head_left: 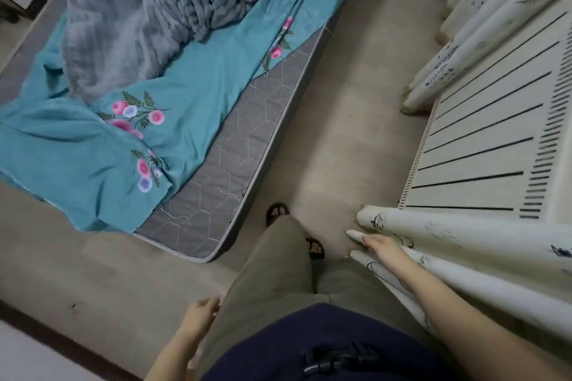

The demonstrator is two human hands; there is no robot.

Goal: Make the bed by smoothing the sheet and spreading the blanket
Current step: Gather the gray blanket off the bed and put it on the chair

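The person stands on the beige floor (356, 120) and looks down. The left hand (201, 315) hangs beside the left leg of the olive-green trousers (278, 272). Its fingers are loosely bent and it holds nothing. The right hand (382, 246) reaches out to the right side with straight fingers. It lies flat against a fold of the cream curtain with black ink drawings (464, 235), and it does not grip the fabric.

The bed is in front of the left hand and further to its left, well apart from both hands. It is a grey quilted mattress (235, 164) that lies low on the floor. The teal cotton sheet with pink and purple flowers (201, 86) covers only a part of it. The sheet is wrinkled and pulled aside, so the mattress corner nearest to the left hand is bare. On the sheet, at the far side from the hands, the grey fluffy blanket (123, 18) lies in a heap, not spread.

Between the two hands, the feet in dark open sandals (277, 212) stand on the floor just beside the mattress corner. Beyond the right hand there is a cream surface with thin black lines (495, 133); what it is cannot be told. More folds of the same curtain hang beyond it.
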